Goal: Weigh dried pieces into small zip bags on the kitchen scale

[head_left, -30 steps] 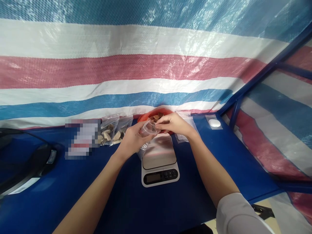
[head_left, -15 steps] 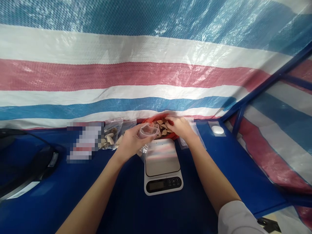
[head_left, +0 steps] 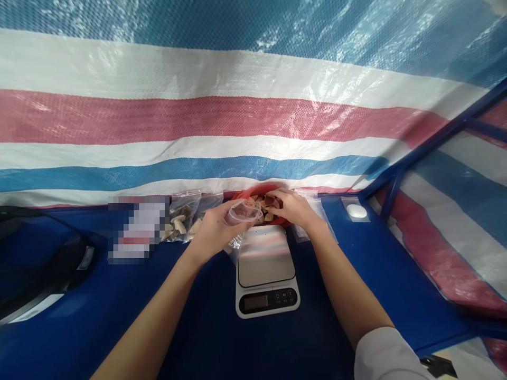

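Left hand, in the head view, grips a clear cup by the red basket, near the table's far edge. Right hand has fingertips among the basket's brown pieces; whether it pinches one, I can't tell. I'd judge this picking out pieces; next calls for a sure pinch, cup steady.

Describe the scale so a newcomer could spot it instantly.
Start at the blue table below the striped sheet and find the red container of brown pieces. The scale sits just on its near side. Unlike its neighbours, it has a flat, shiny plate and, along its near edge, a dark panel with three buttons.
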{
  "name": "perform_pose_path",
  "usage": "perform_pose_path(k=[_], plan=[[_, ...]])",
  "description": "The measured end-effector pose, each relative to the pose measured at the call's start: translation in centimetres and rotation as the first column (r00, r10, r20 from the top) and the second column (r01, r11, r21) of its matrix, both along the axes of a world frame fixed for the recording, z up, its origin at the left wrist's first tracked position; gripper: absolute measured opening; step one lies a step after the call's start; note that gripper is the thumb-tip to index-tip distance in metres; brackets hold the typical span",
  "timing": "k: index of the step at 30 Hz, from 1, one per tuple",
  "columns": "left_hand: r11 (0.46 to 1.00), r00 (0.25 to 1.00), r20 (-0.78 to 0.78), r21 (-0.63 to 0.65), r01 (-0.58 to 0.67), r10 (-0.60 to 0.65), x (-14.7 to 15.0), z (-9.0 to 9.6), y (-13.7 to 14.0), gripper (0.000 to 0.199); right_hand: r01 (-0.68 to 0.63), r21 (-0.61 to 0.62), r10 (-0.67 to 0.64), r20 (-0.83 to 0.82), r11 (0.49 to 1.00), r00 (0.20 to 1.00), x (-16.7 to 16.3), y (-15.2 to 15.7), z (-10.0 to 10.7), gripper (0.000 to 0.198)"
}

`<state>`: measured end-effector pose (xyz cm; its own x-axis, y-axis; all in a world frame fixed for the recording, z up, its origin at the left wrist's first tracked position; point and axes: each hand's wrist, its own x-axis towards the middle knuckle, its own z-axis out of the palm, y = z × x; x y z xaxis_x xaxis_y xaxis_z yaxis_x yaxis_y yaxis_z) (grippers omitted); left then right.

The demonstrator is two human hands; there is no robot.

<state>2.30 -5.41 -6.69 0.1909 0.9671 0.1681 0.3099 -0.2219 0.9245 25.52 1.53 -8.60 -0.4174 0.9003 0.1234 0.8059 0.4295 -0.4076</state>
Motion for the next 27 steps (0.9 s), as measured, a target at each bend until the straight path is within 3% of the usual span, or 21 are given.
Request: perform_pose_path(k=[6, 12, 22, 27], plan=[[0.999, 0.999, 0.015, -0.020, 0.038, -0.038, 0.1, -0.1, 0.0, 0.055, -0.091, -0.001, 0.090, -0.128, 0.996, 0.988, 0.7, -0.1, 0.2, 0.038], [0.999, 0.999, 0.011, -0.023, 0.033, -0.033, 0.1, -0.7, 0.0, 0.055, -0.056, -0.092, 0.044, -0.123, 0.994, 0.991, 0.6, 0.0, 0.7, 0.027], [0.998, 1.000, 0.008, -0.068, 0.015, -0.015, 0.2, -0.6, 0.0, 0.056, -0.027, 0.021, 0.030, -0.167, 0.999, 0.985, 0.7, 0.8, -1.0, 0.018], [0.998, 0.999, 0.020, -0.058, 0.034, -0.033, 0.3, -0.7, 0.0, 0.055, -0.016, 0.051, 0.025, -0.179, 0.999, 0.984, 0.5, 0.8, -1.0, 0.023]])
